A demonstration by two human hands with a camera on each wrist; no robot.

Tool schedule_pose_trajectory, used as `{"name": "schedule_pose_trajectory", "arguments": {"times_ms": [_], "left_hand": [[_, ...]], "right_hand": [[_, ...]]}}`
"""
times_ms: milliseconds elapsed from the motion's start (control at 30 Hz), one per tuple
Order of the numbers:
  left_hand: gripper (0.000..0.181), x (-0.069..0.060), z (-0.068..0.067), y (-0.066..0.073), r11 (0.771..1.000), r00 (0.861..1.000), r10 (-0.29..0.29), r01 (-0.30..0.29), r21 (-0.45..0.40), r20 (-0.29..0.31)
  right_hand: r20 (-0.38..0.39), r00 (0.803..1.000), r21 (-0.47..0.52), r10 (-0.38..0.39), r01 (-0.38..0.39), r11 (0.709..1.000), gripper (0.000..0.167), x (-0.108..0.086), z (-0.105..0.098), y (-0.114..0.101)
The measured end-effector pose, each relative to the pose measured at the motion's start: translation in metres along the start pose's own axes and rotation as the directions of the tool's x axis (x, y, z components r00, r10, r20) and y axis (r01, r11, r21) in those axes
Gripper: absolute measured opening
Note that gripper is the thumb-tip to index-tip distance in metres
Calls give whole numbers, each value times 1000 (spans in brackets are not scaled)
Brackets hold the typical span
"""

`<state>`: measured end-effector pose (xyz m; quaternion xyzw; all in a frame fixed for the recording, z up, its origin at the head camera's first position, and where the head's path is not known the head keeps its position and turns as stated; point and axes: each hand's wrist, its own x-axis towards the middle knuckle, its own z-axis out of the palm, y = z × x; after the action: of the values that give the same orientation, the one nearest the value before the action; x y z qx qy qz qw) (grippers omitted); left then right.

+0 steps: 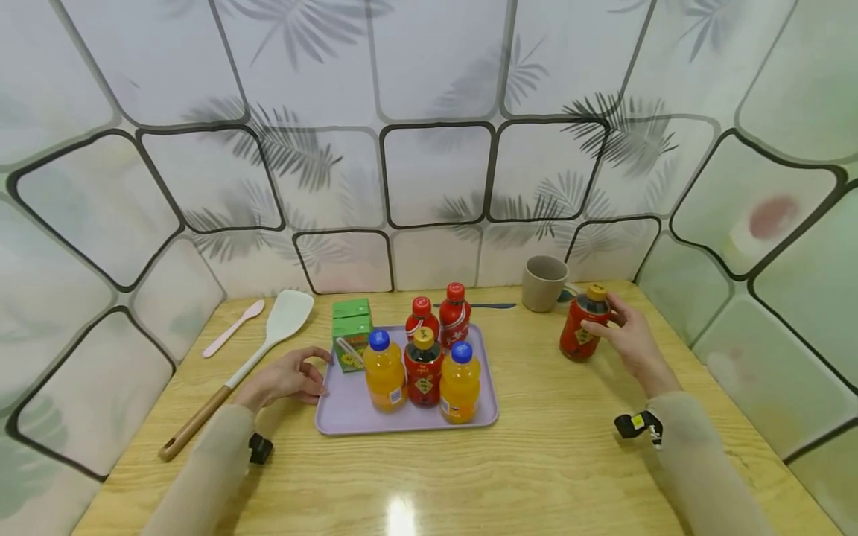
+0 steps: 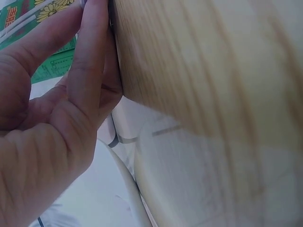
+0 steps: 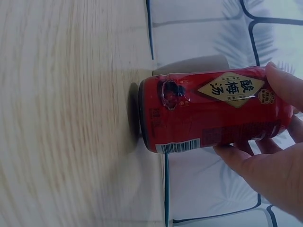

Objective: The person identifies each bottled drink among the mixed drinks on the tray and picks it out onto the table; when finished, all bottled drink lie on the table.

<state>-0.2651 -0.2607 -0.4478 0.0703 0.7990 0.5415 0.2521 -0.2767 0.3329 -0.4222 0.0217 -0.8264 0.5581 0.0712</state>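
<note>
Just right of the left hand's (image 1: 291, 378) fingers, the purple tray (image 1: 345, 408) carries two green cartons (image 1: 351, 339), two orange bottles (image 1: 384, 380), two small red bottles (image 1: 455, 316) and one yellow-capped bottle (image 1: 424, 378). The matching bottle (image 1: 578, 331) is outside the tray, at the right hand (image 1: 633, 341). I judge the work with the drinks to be far along: only this bottle seems left, although one moment does not tell me whether it comes or goes.

The left fingers are bent and touch the tray's left rim; whether they pinch it, I cannot tell. The right fingers and thumb grip the matching bottle around its upper part, so its label is below them. The mug (image 1: 541, 284) stands beyond these fingers. Whether the bottle's base touches the counter (image 1: 529, 461) is unclear.
</note>
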Motion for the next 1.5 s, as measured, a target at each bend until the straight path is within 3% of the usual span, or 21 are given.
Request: {"name": "schedule_pose_trajectory", "arguments": {"times_ms": [467, 833, 1033, 1500], "left_hand": [[59, 3, -1, 1, 1000, 1000, -9, 9, 14, 5], [61, 5, -1, -1, 1000, 1000, -13, 13, 6, 3], [61, 4, 0, -2, 1000, 1000, -13, 13, 4, 2], [59, 2, -2, -2, 1000, 1000, -8, 8, -12, 18]], "right_hand": [[-49, 998, -35, 47, -49, 998, 85, 4, -17, 13], [-101, 995, 83, 6, 2, 997, 80, 6, -36, 22], [-98, 994, -30, 39, -42, 999, 82, 8, -42, 24], [-119, 989, -65, 89, -97, 993, 81, 9, -53, 25]]}}
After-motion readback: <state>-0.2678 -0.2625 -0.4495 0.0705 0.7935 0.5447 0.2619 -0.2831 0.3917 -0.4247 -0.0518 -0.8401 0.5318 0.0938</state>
